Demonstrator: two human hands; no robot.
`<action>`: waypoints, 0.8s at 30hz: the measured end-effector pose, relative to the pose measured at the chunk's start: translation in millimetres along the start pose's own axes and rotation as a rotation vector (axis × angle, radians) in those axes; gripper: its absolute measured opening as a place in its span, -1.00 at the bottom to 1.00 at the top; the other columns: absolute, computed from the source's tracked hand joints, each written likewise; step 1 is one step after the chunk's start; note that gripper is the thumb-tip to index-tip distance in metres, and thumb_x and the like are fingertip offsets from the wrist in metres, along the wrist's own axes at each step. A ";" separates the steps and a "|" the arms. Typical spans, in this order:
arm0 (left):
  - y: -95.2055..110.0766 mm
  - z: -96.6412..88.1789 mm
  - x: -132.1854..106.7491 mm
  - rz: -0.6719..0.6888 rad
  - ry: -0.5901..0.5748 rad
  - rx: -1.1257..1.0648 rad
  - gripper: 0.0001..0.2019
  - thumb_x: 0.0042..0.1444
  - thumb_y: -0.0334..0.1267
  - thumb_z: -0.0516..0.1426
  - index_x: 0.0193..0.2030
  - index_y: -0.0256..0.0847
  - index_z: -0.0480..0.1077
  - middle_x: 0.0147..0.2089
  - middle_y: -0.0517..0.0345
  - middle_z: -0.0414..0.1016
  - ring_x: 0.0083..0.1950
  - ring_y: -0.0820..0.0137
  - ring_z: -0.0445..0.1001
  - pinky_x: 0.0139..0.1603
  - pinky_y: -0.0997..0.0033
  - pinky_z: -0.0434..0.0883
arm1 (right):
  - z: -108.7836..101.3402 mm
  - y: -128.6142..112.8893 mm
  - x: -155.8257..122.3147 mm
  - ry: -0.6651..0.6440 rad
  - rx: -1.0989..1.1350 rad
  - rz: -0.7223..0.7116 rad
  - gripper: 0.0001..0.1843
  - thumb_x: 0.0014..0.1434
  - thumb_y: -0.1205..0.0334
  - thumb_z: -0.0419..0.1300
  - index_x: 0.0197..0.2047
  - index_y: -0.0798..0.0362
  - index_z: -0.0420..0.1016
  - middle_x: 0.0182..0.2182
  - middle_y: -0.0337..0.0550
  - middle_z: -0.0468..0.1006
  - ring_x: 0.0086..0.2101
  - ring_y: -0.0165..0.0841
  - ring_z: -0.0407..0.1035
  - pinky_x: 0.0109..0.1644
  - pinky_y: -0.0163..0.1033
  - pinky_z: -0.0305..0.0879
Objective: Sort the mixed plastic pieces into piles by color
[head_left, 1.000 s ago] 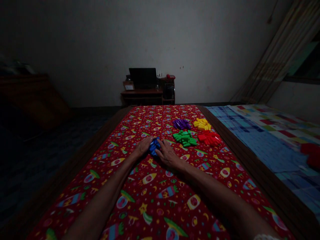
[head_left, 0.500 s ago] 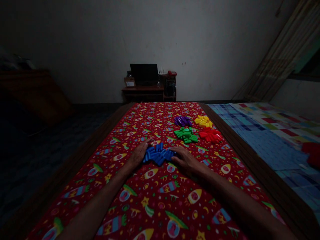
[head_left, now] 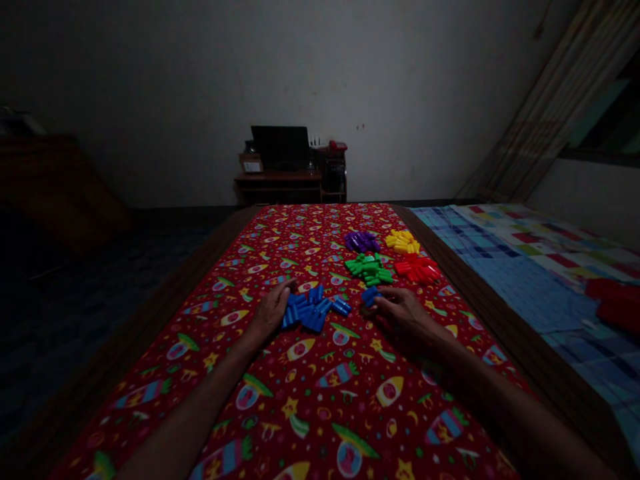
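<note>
My left hand (head_left: 273, 310) rests open on the red rocket-print cloth (head_left: 280, 413), its fingertips against the left side of a loose pile of blue plastic pegs (head_left: 307, 310). My right hand (head_left: 400, 310) lies to the right of that pile, with a few blue pegs (head_left: 370, 297) gripped at its fingertips. Farther ahead on the cloth are separate heaps of green pegs (head_left: 369, 269), red pegs (head_left: 417, 269), purple pegs (head_left: 361, 241) and yellow pegs (head_left: 403, 242). The green heap is nearest my right hand.
A dark wooden edge (head_left: 480, 293) borders the cloth on the right, beyond it a checked blue quilt (head_left: 530, 287) with a red cloth item (head_left: 617, 305). A low desk with a laptop (head_left: 280, 148) stands against the far wall, and a curtain (head_left: 540, 113) hangs at right.
The blue pegs have spread from a tight bunch into a wider pile. My right hand has moved right, away from the pile, carrying a few blue pegs.
</note>
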State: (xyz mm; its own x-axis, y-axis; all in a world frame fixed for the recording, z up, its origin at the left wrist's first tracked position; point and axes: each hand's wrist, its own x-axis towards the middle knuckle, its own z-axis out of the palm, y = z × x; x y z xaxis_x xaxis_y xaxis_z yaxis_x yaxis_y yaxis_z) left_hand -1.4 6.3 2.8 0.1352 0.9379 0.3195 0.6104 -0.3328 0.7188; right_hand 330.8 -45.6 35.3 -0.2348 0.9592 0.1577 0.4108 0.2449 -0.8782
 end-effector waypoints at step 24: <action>-4.2 -1.8 2.8 0.069 -0.008 0.019 -0.51 0.24 0.02 -0.13 0.01 -0.22 0.45 0.00 -0.05 0.55 0.03 0.19 0.51 0.13 0.10 0.41 | 61.1 1.2 14.1 -0.112 -0.641 -0.510 -0.65 0.25 0.41 0.04 0.10 0.07 0.36 -0.07 0.03 0.48 -0.06 -0.23 0.34 -0.01 -0.13 0.35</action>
State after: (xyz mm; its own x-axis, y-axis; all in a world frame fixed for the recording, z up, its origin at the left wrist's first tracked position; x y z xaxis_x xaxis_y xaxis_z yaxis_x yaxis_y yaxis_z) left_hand -5.0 10.2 1.8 0.1839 0.9136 0.3626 0.6141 -0.3949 0.6834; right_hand 274.2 -40.4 8.9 -0.6010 0.6967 0.3917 0.6446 0.7122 -0.2779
